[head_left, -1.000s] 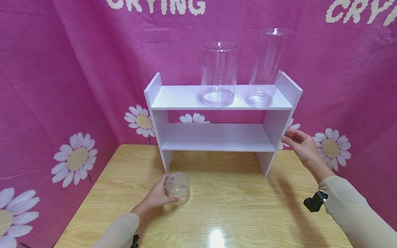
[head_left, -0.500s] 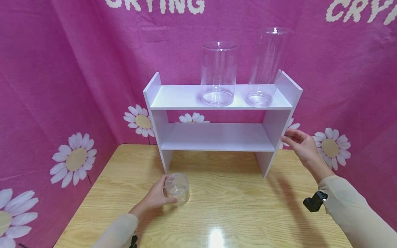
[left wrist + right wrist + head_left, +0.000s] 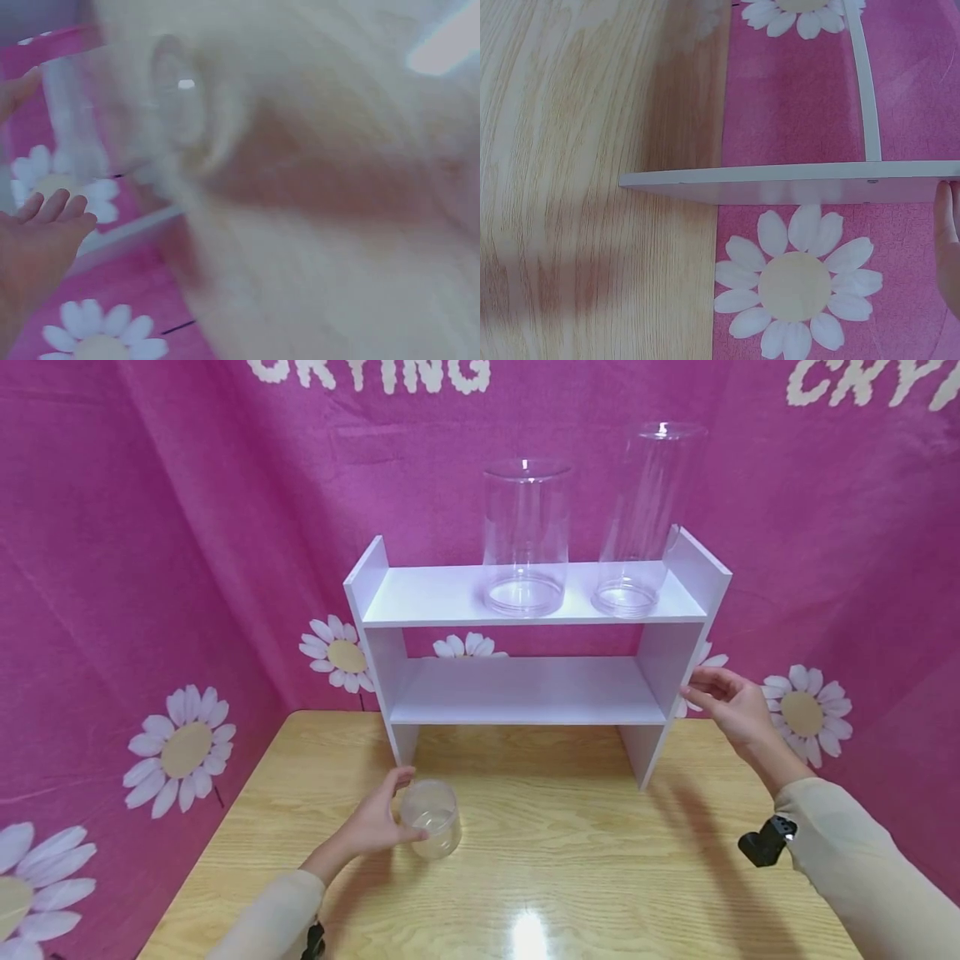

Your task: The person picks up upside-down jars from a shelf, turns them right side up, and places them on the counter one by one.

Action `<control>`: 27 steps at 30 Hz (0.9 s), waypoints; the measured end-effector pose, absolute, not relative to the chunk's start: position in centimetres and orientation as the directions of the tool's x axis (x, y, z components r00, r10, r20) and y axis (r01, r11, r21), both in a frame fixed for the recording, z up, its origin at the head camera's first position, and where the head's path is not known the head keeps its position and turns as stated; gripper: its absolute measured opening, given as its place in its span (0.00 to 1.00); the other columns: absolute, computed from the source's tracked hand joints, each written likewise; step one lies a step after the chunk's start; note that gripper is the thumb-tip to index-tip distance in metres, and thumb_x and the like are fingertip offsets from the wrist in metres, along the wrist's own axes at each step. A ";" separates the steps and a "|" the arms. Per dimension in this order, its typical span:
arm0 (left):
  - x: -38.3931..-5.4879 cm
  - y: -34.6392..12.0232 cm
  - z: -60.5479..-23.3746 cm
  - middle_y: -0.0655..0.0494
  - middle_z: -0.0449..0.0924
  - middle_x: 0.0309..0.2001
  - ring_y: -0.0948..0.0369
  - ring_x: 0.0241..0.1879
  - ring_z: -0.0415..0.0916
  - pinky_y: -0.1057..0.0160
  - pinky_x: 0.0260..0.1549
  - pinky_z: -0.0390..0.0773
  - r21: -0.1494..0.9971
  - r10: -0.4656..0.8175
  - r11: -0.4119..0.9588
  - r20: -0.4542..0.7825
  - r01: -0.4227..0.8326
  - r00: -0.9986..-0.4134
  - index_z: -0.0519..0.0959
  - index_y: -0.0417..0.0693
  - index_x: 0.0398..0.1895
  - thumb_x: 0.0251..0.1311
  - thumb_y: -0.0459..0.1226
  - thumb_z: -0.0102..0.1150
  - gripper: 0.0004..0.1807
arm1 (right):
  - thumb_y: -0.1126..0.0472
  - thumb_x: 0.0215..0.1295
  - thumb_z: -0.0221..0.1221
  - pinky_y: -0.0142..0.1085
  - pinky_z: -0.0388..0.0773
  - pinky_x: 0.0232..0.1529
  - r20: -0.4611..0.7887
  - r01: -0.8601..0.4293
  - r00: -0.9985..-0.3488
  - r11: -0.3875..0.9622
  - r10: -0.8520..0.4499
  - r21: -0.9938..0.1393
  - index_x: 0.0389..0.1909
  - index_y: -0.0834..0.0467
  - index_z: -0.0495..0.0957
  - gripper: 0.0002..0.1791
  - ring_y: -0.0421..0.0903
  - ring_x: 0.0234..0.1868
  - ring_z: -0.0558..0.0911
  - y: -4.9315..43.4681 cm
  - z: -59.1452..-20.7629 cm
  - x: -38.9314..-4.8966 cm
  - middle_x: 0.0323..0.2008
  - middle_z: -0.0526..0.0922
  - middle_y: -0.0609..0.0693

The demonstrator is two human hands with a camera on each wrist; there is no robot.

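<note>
Pink cloth (image 3: 262, 518) backs the counter (image 3: 540, 860); a clear cup (image 3: 435, 825) stands there beside the wide-spread left hand (image 3: 378, 821). Loosely bent, the right hand (image 3: 738, 708) touches the shelf (image 3: 525, 691) (a shove could topple its tall cylinders (image 3: 527, 539)).

Three containers (image 3: 431, 820), one rack (image 3: 525, 690) — and one table (image 3: 600, 860).

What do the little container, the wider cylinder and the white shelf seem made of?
Little container: clear, smooth plastic or glass; the table shows through its wall. Wider cylinder: clear and glossy, plastic or glass, with a bright rim glint and pink cloth visible through it. White shelf: probably painted or laminated board, given its flat panels and satiny, even colour.
</note>
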State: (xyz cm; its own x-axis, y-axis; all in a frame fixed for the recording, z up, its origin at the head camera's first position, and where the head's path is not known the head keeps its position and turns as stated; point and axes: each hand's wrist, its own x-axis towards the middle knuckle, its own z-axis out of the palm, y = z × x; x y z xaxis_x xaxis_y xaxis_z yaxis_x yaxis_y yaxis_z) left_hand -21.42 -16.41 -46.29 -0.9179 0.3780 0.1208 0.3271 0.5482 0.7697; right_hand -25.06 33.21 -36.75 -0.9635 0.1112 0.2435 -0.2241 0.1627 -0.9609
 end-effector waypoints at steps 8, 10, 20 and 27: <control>-22.0 -15.1 -42.0 0.35 0.69 0.63 0.41 0.65 0.66 0.43 0.66 0.67 0.713 0.436 0.535 0.227 0.453 -0.871 0.61 0.31 0.64 0.39 0.35 0.76 0.48 | 0.68 0.60 0.63 0.15 0.77 0.35 0.237 -0.215 -0.968 0.210 0.084 -0.954 0.37 0.40 0.78 0.16 0.24 0.32 0.80 33.5 -36.6 -25.0 0.30 0.83 0.28; -22.1 -14.8 -40.9 0.34 0.69 0.63 0.41 0.66 0.66 0.44 0.67 0.66 0.711 0.455 0.517 0.244 0.477 -0.856 0.61 0.30 0.64 0.39 0.34 0.76 0.47 | 0.66 0.61 0.63 0.14 0.77 0.36 0.220 -0.191 -0.972 0.261 0.083 -0.946 0.38 0.40 0.77 0.15 0.23 0.33 0.79 33.6 -36.4 -25.1 0.30 0.82 0.26; -22.0 -13.2 -34.9 0.38 0.70 0.64 0.45 0.66 0.67 0.48 0.69 0.66 0.727 0.429 0.499 0.265 0.471 -0.864 0.64 0.36 0.65 0.43 0.38 0.75 0.45 | 0.59 0.62 0.63 0.14 0.77 0.37 0.165 -0.129 -0.984 0.367 0.070 -0.921 0.41 0.40 0.74 0.12 0.22 0.35 0.78 34.2 -36.3 -25.3 0.31 0.79 0.22; -22.4 -12.4 -31.5 0.41 0.72 0.62 0.45 0.64 0.69 0.49 0.68 0.67 0.790 0.422 0.411 0.277 0.454 -0.864 0.65 0.39 0.64 0.44 0.34 0.73 0.41 | 0.61 0.62 0.63 0.15 0.77 0.37 0.165 -0.135 -0.984 0.321 0.068 -0.937 0.40 0.40 0.75 0.12 0.22 0.34 0.79 34.2 -36.4 -25.4 0.30 0.81 0.23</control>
State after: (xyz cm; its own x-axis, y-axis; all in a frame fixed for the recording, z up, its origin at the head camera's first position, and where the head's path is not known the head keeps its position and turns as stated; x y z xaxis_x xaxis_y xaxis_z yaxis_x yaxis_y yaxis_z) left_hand -22.41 -12.37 -31.51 -0.8635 0.4216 0.2768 0.4541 0.4114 0.7903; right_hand -25.43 34.17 -36.40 -0.9839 0.0681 0.1654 -0.1353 0.3213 -0.9373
